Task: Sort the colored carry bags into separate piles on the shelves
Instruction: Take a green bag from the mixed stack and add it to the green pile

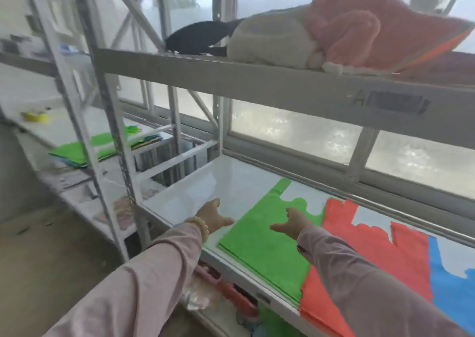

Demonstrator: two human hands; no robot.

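A pile of green carry bags (267, 244) lies flat on the white middle shelf (244, 179). Right of it sits a red pile (380, 249), then a blue pile (452, 287) at the frame's right edge. My left hand (212, 214) hovers open just left of the green pile, over bare shelf. My right hand (291, 222) rests open on top of the green pile, fingers spread. Neither hand holds anything. On the neighbouring rack to the left lies a mixed stack of bags (84, 150) with green on top.
The upper shelf (231, 71) carries a black cloth (198, 38), a cream bundle (270, 40) and a pink blanket (372, 25). Windows run behind the shelves. A metal upright (118, 141) stands between the two racks. Bags and clutter sit on the lower shelf (226, 290).
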